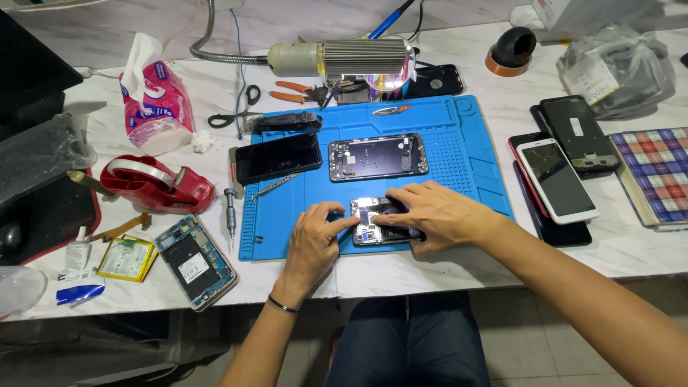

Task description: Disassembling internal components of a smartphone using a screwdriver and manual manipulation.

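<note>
on a blue mat (459, 179) at the worktop's (444, 269) near edge, both hands, left (313, 240) and right (435, 215), press fingertips on an opened phone (373, 223), gripping nothing, a light, stiff, likely fragile piece best held by its edges.

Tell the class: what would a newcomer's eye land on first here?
Both hands, left hand and right hand, press on an opened phone at the near edge of the blue work mat. Above it on the mat lies a second opened phone, and a red tape dispenser sits to the left.
</note>
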